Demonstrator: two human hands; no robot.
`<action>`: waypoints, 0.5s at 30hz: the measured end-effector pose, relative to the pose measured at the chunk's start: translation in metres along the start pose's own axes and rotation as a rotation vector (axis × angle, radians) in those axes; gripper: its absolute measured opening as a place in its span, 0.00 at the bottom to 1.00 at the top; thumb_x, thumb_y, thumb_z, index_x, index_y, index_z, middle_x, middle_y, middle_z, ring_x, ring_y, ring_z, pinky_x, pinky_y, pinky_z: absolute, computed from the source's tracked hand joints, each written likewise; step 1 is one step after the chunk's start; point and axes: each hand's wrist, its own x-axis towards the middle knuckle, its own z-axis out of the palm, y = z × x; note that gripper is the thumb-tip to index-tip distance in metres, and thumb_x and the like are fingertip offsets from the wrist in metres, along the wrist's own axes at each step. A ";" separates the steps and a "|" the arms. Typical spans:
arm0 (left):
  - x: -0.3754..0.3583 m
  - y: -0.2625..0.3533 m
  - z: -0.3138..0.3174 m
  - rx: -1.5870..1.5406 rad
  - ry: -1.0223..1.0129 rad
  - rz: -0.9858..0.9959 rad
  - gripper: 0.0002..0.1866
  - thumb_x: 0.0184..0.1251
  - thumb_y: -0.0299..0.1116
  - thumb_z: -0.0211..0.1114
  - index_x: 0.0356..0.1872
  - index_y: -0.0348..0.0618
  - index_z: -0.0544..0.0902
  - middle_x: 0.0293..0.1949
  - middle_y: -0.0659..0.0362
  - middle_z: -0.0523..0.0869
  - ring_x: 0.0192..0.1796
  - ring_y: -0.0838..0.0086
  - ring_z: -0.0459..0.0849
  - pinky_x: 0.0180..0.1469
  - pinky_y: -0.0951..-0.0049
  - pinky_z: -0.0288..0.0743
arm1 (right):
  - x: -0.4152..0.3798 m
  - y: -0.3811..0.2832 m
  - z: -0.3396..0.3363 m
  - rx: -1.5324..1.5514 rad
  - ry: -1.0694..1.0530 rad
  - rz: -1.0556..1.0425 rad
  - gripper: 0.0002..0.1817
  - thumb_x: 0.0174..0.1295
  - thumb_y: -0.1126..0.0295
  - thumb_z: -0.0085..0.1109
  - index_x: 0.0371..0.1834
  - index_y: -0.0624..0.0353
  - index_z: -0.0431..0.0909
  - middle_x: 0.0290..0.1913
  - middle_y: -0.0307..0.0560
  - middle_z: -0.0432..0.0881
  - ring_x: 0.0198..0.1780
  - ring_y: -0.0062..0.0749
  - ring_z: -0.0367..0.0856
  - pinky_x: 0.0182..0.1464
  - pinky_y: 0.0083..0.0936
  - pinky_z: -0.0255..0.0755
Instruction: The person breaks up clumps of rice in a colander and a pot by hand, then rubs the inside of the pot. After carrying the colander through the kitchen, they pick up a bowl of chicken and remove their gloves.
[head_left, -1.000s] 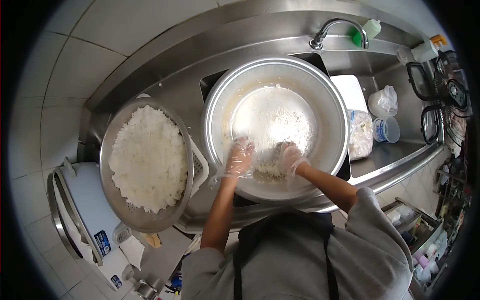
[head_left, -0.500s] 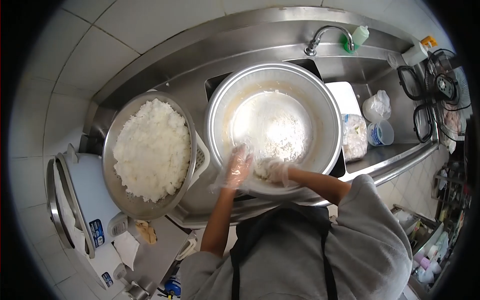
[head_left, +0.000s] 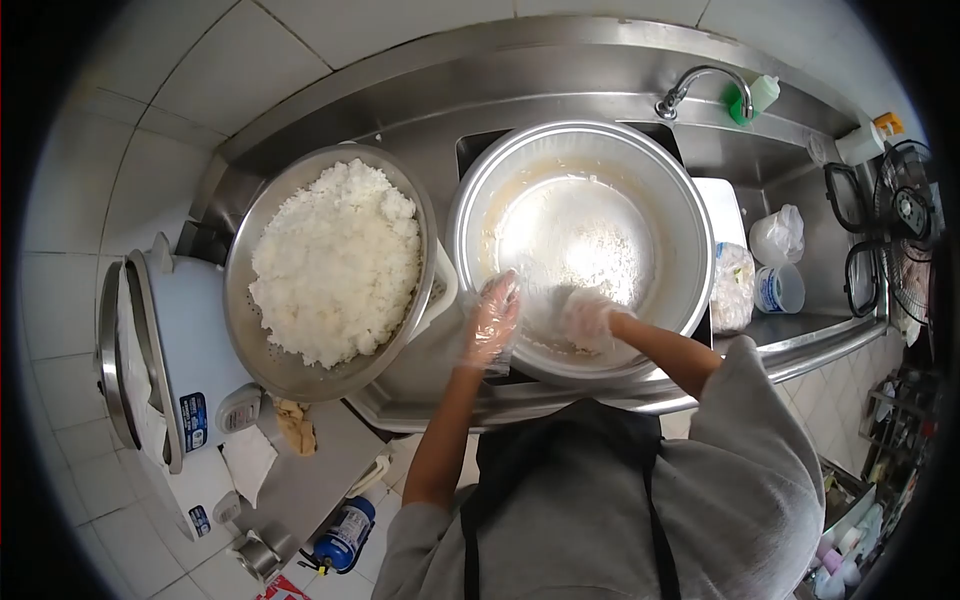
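Left grip (head_left: 495, 312) loosely uncurled, at rim of metal pot (head_left: 572, 225), right grip (head_left: 590, 318) inside, blurred, cannot tell if clenched

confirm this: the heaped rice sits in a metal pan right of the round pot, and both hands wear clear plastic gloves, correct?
The side is wrong: the head view shows the heaped rice in a metal pan left of the round pot. Left hand and right hand do wear clear plastic gloves.
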 end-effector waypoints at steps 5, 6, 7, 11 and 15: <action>-0.003 -0.005 0.006 -0.067 0.015 0.018 0.18 0.56 0.24 0.57 0.50 0.38 0.73 0.47 0.47 0.77 0.51 0.57 0.75 0.53 0.67 0.69 | -0.023 0.032 0.000 0.470 0.299 0.324 0.14 0.55 0.64 0.53 0.40 0.61 0.78 0.41 0.48 0.80 0.40 0.37 0.79 0.42 0.28 0.72; -0.002 -0.004 0.008 -0.076 0.009 0.024 0.18 0.56 0.24 0.57 0.50 0.38 0.73 0.47 0.47 0.77 0.51 0.57 0.75 0.53 0.67 0.69 | -0.029 0.023 0.005 0.311 0.196 0.285 0.14 0.56 0.65 0.51 0.41 0.61 0.77 0.41 0.47 0.80 0.39 0.37 0.79 0.41 0.29 0.73; -0.007 -0.004 0.007 -0.042 0.008 0.058 0.18 0.56 0.24 0.57 0.50 0.38 0.73 0.47 0.47 0.77 0.50 0.57 0.76 0.52 0.67 0.69 | -0.036 0.014 0.013 0.163 0.084 0.244 0.13 0.57 0.67 0.50 0.41 0.61 0.77 0.42 0.46 0.79 0.37 0.37 0.79 0.40 0.29 0.73; 0.000 -0.004 0.006 -0.073 0.035 0.120 0.18 0.56 0.24 0.58 0.50 0.38 0.73 0.46 0.47 0.77 0.50 0.58 0.76 0.53 0.67 0.70 | -0.013 0.029 0.001 -0.473 0.025 -0.032 0.20 0.59 0.63 0.46 0.54 0.60 0.70 0.50 0.47 0.75 0.45 0.35 0.77 0.42 0.27 0.72; -0.002 -0.007 0.008 -0.107 0.027 0.092 0.19 0.56 0.24 0.59 0.51 0.38 0.73 0.47 0.47 0.77 0.51 0.58 0.76 0.54 0.67 0.69 | 0.021 0.051 0.031 -0.531 0.305 -0.270 0.18 0.56 0.64 0.49 0.47 0.60 0.74 0.49 0.47 0.74 0.43 0.35 0.75 0.41 0.25 0.72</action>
